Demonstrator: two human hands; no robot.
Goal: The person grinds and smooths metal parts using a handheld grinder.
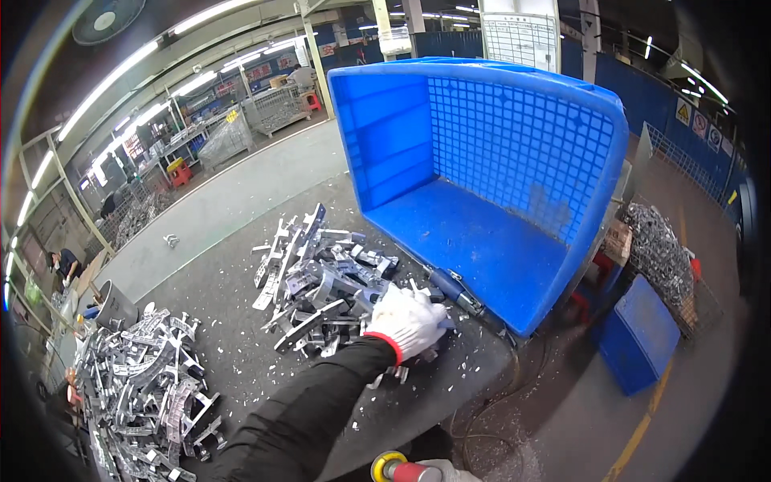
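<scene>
Left hand (pixel 408 323) at metal pieces (pixel 328 283), heaped toward ten o'clock; grip hidden, cannot tell | right hand (pixel 451 471), six o'clock, grasps red-yellow tool (pixel 408 471) | best: ease pieces out singly

Lit ceiling tube (pixel 108 90), red stool (pixel 312 101), yellow warning sign (pixel 683 111)

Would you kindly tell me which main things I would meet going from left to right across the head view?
Left heap of metal parts → middle heap of metal parts → dark-blue tool → small blue box at the lower right.
</scene>
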